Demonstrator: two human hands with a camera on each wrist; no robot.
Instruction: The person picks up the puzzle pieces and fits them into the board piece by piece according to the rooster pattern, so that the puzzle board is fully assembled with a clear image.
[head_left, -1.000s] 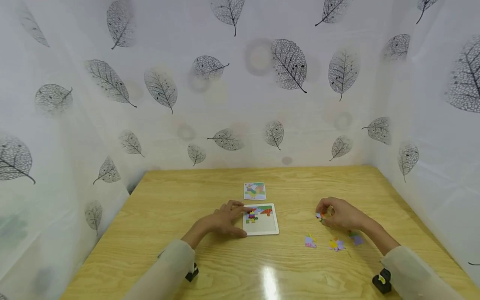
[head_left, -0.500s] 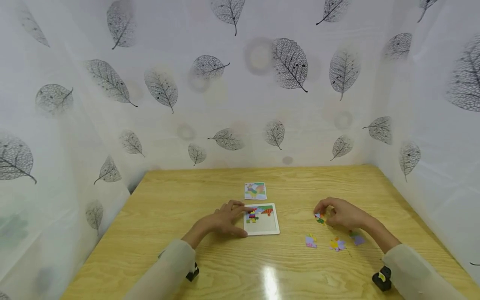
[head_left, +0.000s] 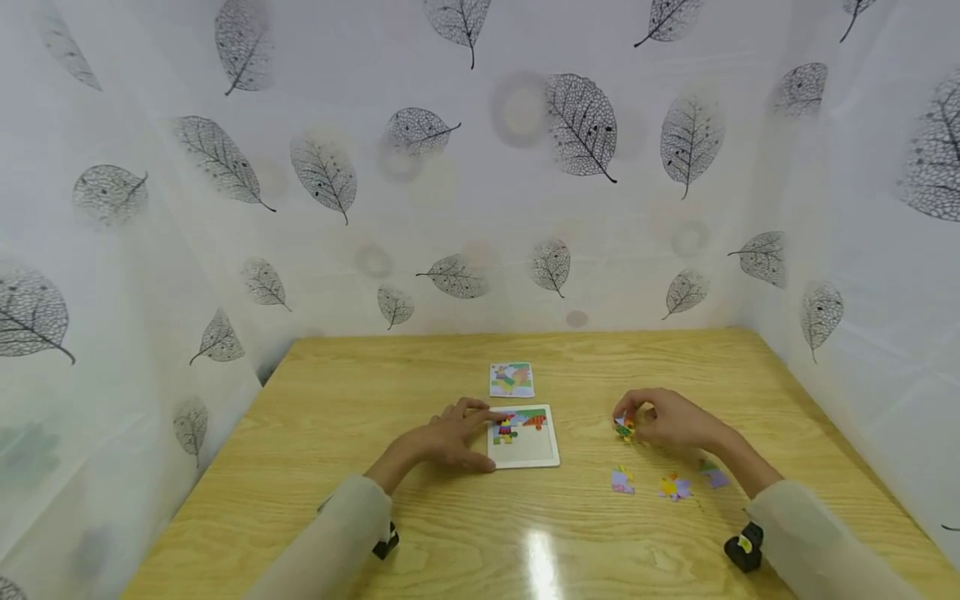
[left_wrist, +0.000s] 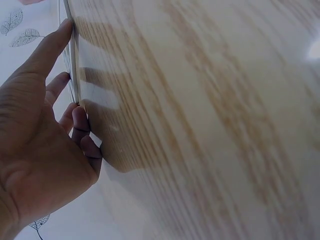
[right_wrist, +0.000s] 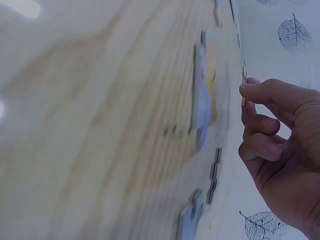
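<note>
A white-framed jigsaw tray (head_left: 527, 458) lies mid-table in the head view, with colourful pieces (head_left: 504, 428) fitted along its top and upper left. My left hand (head_left: 453, 437) rests at its left side, index finger over the upper left corner and thumb at the lower left; the left wrist view has these fingers (left_wrist: 62, 37) against the tray's thin edge. To the right, my right hand (head_left: 670, 419) pinches a multicoloured jigsaw piece (head_left: 623, 430) between thumb and fingertips. The right wrist view shows the held piece (right_wrist: 244, 70) edge-on, above the table.
Several loose pieces lie before the right hand, among them a purple one (head_left: 622, 481), a yellow-and-purple one (head_left: 675, 487) and a green-and-purple one (head_left: 714, 474). A picture card (head_left: 512, 380) lies behind the tray. Leaf-patterned white curtains (head_left: 480, 208) surround the wooden table (head_left: 360, 375).
My right hand has shifted left and slightly away from the body, carrying the pinched jigsaw piece toward the tray. The left hand keeps its place on the tray.
</note>
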